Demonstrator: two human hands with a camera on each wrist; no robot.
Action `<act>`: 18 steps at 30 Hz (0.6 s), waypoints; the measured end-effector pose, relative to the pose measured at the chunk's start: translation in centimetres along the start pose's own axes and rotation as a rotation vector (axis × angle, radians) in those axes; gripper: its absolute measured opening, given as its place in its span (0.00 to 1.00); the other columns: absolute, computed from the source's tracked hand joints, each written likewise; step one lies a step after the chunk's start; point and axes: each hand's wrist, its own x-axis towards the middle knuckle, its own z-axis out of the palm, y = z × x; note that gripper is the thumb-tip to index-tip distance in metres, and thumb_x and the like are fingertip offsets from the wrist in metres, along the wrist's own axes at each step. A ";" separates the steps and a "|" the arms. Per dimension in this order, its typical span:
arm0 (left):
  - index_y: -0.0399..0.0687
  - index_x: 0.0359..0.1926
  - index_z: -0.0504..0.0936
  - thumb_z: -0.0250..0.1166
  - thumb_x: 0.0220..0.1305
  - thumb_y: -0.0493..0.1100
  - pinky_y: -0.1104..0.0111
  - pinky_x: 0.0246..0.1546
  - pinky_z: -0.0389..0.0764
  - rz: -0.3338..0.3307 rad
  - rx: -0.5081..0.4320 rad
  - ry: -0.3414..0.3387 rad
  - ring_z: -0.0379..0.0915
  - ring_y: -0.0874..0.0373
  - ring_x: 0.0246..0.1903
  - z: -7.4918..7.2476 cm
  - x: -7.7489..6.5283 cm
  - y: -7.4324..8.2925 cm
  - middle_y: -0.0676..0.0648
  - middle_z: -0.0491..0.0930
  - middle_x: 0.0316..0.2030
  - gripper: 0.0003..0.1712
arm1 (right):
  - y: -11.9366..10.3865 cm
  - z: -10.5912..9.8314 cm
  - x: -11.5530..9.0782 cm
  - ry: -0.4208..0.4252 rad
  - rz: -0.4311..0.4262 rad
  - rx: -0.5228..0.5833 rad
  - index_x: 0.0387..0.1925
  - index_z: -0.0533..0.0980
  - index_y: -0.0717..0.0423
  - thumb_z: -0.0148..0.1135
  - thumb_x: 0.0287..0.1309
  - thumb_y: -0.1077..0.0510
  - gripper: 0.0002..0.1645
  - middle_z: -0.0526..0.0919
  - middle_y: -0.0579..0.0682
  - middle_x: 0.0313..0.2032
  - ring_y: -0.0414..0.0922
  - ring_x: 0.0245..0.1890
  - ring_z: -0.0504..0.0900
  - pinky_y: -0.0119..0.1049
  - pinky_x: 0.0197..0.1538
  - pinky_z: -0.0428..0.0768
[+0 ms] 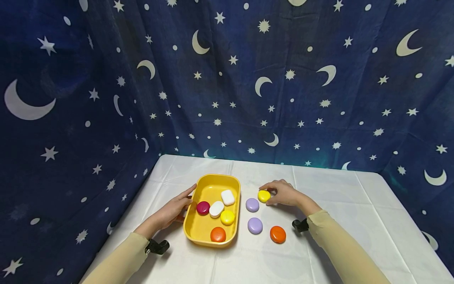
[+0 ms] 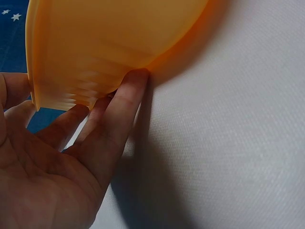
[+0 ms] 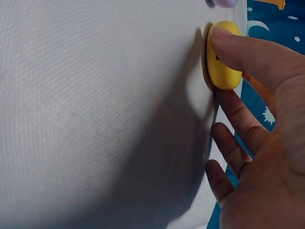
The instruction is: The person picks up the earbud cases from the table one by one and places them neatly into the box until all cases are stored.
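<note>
My left hand (image 1: 172, 211) rests against the left wall of a yellow tray (image 1: 194, 232). In the left wrist view, its extended fingers (image 2: 125, 98) touch the tray's outer side (image 2: 114, 33). Beyond the tray's right side, my right hand (image 1: 285, 194) pinches a glossy yellow rounded disc (image 1: 264, 196) between thumb and fingers. In the right wrist view the thumb lies over this yellow disc (image 3: 225, 71), which is at the tablecloth, while the other fingers spread below it. Whether the disc touches the cloth I cannot tell.
In the tray lie a dark red disc (image 1: 203, 208), two white pieces (image 1: 216, 209), another yellow disc (image 1: 227, 217) and an orange disc (image 1: 218, 234). Two lilac discs (image 1: 255, 225) and an orange-red disc (image 1: 278, 234) lie on the white cloth (image 1: 340, 221). A starry curtain (image 1: 241, 79) hangs behind.
</note>
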 end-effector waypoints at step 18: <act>0.67 0.82 0.52 0.51 0.77 0.45 0.52 0.41 0.87 -0.002 0.014 0.011 0.80 0.46 0.48 0.0 0.0 0.1 0.33 0.66 0.70 0.37 | -1.5 -1.0 -0.4 0.085 -0.034 0.046 0.61 0.82 0.43 0.79 0.51 0.53 0.32 0.82 0.44 0.50 0.52 0.55 0.68 0.52 0.56 0.71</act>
